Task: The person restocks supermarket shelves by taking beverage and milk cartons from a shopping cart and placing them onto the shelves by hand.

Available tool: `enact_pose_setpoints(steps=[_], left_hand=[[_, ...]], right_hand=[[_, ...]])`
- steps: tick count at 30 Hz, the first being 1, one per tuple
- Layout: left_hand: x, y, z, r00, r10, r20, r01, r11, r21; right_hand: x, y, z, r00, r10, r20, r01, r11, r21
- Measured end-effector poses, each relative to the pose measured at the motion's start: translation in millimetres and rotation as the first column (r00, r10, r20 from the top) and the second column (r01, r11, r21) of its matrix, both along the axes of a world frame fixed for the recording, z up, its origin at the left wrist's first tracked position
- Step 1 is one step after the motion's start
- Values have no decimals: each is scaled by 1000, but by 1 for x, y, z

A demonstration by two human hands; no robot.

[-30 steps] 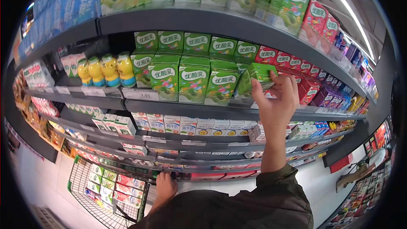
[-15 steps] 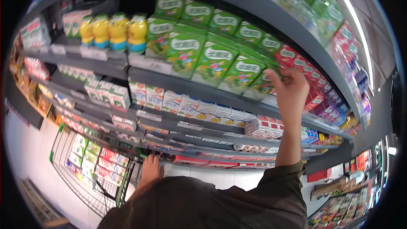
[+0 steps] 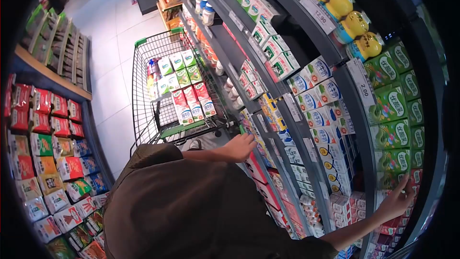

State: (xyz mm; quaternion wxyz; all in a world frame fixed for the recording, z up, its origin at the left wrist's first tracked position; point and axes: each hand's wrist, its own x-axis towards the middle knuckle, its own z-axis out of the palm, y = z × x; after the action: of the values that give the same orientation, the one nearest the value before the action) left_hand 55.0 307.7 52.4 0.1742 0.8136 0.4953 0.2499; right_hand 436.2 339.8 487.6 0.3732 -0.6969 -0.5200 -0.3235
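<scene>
Reaches with the right hand (image 3: 396, 201) to the end of the green cartons (image 3: 392, 103) on the shelf (image 3: 366, 148), with bent fingers and a narrow gap at the thumb; cannot tell about any grip on a carton. Has the left hand (image 3: 241, 147) well apart, near the lower shelves (image 3: 302, 129), with curved fingers; cannot tell about a grip here also. Just beside the right hand, red cartons (image 3: 416, 177). Beyond the green cartons from that hand, yellow bottles (image 3: 355, 23). Between both hands, white cartons (image 3: 317, 118) in rows. Ahead of the left hand, a shopping cart (image 3: 140, 42) with coloured boxes (image 3: 183, 77). Farther to its left, stacked packets (image 3: 59, 127).
</scene>
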Motion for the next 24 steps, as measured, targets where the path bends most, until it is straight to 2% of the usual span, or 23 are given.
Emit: enact_pose_setpoints(steps=[3, 10, 13, 16, 18, 19, 21, 22, 24], left_hand=[[0, -4, 8, 997, 55, 51, -58, 996, 65], [-5, -7, 11, 999, 38, 39, -39, 998, 45], [-6, -7, 8, 998, 30, 52, -33, 998, 50], [-5, -7, 9, 997, 28, 76, -33, 997, 66], [-4, -6, 4, 995, 37, 92, -45, 995, 86], [-4, -5, 4, 995, 24, 92, -28, 999, 38], [-7, -1, 5, 995, -1, 96, 6, 998, -57], [-10, 1, 5, 987, 7, 161, -1, 999, -36], [-18, 6, 2, 956, 19, 293, -20, 1000, 1]], right_hand=[[-2, 4, -6, 997, -37, 69, 36, 999, 29], [2, 9, -12, 971, -80, 225, 48, 988, 145], [-17, 5, -8, 993, -77, 89, 71, 995, 67], [-22, 3, -8, 996, -75, 56, 72, 996, 58], [-16, 0, -11, 1000, 2, 10, -3, 999, 37], [-17, 0, -13, 999, 41, -14, -41, 999, 29], [-28, -4, -21, 943, -92, 320, 36, 984, 175], [-39, -8, -28, 867, -175, 466, 57, 965, 255], [-61, -19, -51, 830, -26, 558, -172, 938, 300]])
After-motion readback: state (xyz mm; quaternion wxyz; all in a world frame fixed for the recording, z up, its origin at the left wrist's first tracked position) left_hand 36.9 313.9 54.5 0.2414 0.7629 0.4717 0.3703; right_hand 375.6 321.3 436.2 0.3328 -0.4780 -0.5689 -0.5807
